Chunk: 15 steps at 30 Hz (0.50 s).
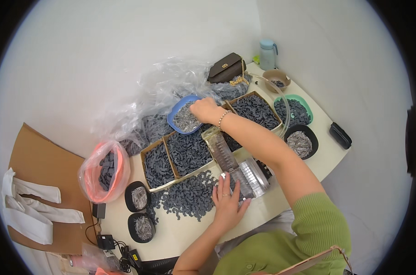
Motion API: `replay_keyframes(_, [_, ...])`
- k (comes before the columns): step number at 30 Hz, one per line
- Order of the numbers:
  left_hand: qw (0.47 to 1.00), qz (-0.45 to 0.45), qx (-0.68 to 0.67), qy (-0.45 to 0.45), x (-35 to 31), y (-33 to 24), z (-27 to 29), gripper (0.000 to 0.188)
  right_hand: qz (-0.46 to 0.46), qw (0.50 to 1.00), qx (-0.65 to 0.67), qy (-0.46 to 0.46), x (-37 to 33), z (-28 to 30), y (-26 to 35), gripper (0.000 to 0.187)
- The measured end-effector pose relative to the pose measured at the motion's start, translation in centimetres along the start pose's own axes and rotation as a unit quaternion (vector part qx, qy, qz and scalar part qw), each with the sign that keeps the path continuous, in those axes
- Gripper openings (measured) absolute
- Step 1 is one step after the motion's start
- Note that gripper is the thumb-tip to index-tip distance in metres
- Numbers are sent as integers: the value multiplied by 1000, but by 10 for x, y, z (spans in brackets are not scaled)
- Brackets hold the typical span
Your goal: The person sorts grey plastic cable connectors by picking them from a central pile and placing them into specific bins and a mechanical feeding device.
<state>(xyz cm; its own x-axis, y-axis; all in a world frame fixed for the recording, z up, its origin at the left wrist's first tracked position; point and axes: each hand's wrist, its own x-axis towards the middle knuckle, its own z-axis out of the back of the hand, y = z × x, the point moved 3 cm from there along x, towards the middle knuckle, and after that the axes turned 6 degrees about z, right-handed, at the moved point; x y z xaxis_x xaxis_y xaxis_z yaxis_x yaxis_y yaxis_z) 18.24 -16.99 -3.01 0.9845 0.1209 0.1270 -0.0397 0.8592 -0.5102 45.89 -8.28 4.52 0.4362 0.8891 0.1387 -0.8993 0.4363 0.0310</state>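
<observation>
Table: cream top (pixel 180 238), set against a white wall (pixel 93 55).
Right hand (pixel 205 111): dips into a blue bowl (pixel 172 118) of metal pins (pixel 185 120) toward the table's back edge; fingertips hidden, so I can't tell whether they pinch any.
Left hand (pixel 227 208): fingers spread wide on a clear plastic case (pixel 254 176) near the front edge.
Grey pieces (pixel 187 197): loose, just left of the case.
Risk: a wrist knock could tip the bowl, scattering pins among those pieces.
</observation>
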Motion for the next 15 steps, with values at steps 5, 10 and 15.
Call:
replay_keyframes(5, [1000, 2, 7, -18, -2, -5, -12, 71, -18, 997, 65, -48, -6, -5, -15, 15])
replay_keyframes(10, [999, 5, 17, -35, -2, -12, -5, 72, 14, 988, 83, -126, -18, -3, -20, 15])
replay_keyframes(15, [996, 0, 80, -33, -4, -9, 0, 68, 55, 972, 84, -213, -46, 7, -31, 11])
